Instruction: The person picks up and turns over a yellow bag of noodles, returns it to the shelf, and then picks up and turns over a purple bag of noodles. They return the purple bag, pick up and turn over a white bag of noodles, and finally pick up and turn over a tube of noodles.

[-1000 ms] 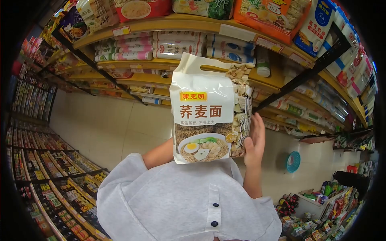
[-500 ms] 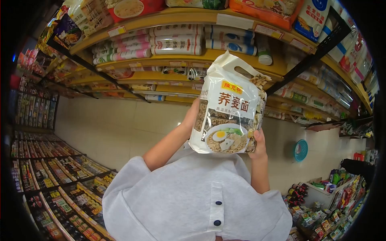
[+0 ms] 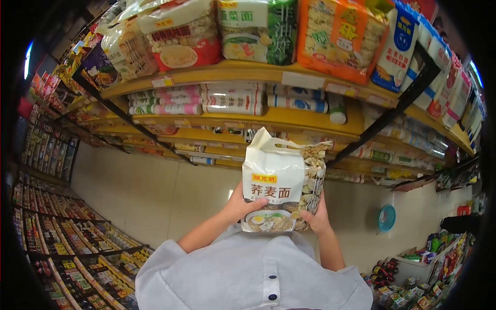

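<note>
We hold one noodle bag at the center of the frame, slightly right of the midline and in front of the light shirt. The bag's printed front faces us, with its top toward the shelving. The upper front panel is glossy white and creased. It carries a small yellow label with red characters, above three large brown characters. The lower front panel is darker and shows a bowl picture with noodles, an egg and greens. A carry handle with a slot forms the pale top edge. The right side panel has a tan-and-dark pattern.

Our left hand grips the lower left side; its fingers are clamped on the bag, thumb flat across the front. Our right hand grips the lower right side; its fingers are also clamped on the bag, thumb at the front corner. The remaining fingers are partly hidden.

Across the top of the frame, an upper shelf bears upright packages, including an orange package. A teal basket stands on the floor at right.
</note>
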{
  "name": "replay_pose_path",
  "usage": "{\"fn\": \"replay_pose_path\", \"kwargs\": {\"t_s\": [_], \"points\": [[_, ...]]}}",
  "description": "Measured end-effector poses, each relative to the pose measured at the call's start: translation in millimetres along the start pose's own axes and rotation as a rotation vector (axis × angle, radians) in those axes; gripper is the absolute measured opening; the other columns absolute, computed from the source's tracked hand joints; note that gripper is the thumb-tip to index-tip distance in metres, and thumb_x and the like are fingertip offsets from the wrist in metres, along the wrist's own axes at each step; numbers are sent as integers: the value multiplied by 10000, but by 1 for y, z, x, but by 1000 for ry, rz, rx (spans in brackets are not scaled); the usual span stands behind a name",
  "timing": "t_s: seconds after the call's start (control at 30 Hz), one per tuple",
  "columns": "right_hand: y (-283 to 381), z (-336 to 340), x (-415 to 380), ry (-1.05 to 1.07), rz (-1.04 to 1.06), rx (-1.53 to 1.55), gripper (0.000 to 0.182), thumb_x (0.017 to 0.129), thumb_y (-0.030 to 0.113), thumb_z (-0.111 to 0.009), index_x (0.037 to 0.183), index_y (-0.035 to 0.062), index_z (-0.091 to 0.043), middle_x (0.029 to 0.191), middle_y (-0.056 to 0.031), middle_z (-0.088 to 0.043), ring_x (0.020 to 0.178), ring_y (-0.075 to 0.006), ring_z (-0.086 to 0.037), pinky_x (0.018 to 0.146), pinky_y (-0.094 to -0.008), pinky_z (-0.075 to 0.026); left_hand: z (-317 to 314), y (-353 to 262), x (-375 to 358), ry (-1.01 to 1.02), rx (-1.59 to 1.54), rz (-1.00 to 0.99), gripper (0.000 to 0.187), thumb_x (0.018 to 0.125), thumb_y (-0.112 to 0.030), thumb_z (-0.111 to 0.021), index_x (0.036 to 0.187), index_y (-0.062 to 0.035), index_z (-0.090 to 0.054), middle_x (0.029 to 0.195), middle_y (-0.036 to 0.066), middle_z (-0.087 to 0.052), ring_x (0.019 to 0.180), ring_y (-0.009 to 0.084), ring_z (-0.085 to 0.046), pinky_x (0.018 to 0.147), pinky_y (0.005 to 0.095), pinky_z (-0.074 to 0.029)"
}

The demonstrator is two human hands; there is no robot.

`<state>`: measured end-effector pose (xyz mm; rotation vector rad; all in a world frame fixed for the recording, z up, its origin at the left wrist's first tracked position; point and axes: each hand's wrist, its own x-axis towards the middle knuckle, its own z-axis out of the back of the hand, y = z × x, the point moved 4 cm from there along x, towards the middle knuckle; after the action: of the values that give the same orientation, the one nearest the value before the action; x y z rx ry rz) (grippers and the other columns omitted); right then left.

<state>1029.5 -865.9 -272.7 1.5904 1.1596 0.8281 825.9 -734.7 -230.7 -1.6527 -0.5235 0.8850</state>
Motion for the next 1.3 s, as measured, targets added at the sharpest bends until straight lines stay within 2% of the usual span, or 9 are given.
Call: {"fn": "replay_pose_path", "kwargs": {"t_s": [0.13, 0.3, 0.53, 0.67, 0.73, 0.8, 0.97, 1.13, 1.3], "points": [[38, -27, 36, 44, 172, -149, 1092, 671, 336, -823, 1437, -14, -127, 1359, -121, -362, 1263, -225, -368, 1059, -358, -305, 25, -47, 6, 36, -32, -111, 870, 739, -213, -795, 1395, 0, -265, 1287, 152, -494, 1186, 234, -497, 990, 379, -416], [114, -46, 99, -4, 414, -367, 1120, 637, 418, -848, 1409, -9, -157, 1329, -129, -386, 1207, -228, -425, 1027, -376, -354, 54, -173, 27, 239, 60, -626, 960, 710, -199, -827, 1425, -12, -215, 1343, 128, -432, 1208, 213, -456, 1000, 376, -400], [313, -113, 220, -145, 777, -387, 740, 685, 260, -752, 1292, 41, -390, 1137, -68, -525, 1005, -178, -547, 885, -322, -460, 86, -388, 74, 289, 324, -1235, 640, 772, -239, -781, 1272, -18, -449, 1140, 100, -617, 1062, 194, -585, 908, 360, -477], [391, -158, 273, -1, 911, -429, 704, 731, 305, -738, 1277, 21, -397, 1133, -98, -534, 1012, -189, -550, 869, -321, -463, 103, -478, 93, 208, 489, -1293, 845, 741, -363, -774, 1344, 14, -318, 1230, 228, -520, 1106, 316, -544, 860, 419, -498], [409, -170, 291, -45, 926, -464, 723, 738, 323, -740, 1291, 25, -383, 1126, -104, -538, 1009, -190, -549, 871, -321, -463, 108, -493, 117, 42, 558, -1398, 898, 721, -410, -782, 1369, -5, -311, 1251, 224, -518, 1112, 323, -546, 865, 439, -492], [416, -171, 309, -51, 911, -484, 741, 728, 304, -742, 1302, 22, -367, 1138, -111, -536, 1013, -200, -549, 881, -330, -461, 114, -501, 142, -279, 667, -1352, 684, 707, -363, -813, 1189, 0, -490, 1013, 148, -669, 986, 256, -641, 871, 365, -499], [409, -154, 350, -105, 978, -543, 734, 712, 234, -726, 1306, 16, -355, 1135, -111, -547, 1024, -208, -543, 896, -328, -451, 114, -508, 171, -313, 842, -1517, 659, 747, -428, -764, 1191, -24, -491, 1034, 172, -661, 1005, 305, -630, 856, 386, -488], [403, -147, 361, -168, 924, -539, 661, 714, 192, -707, 1265, 34, -377, 1086, -100, -557, 991, -192, -542, 869, -327, -453, 109, -508, 187, -381, 937, -1280, 794, 669, -504, -788, 1121, 63, -464, 1055, 225, -618, 1027, 374, -595, 850, 426, -485], [405, -142, 357, -157, 915, -512, 687, 703, 167, -693, 1276, 34, -337, 1076, -100, -552, 982, -196, -543, 866, -330, -457, 101, -509, 210, -362, 909, -1474, 762, 683, -527, -765, 1089, 52, -480, 976, 218, -643, 956, 377, -616, 797, 441, -494]]}}
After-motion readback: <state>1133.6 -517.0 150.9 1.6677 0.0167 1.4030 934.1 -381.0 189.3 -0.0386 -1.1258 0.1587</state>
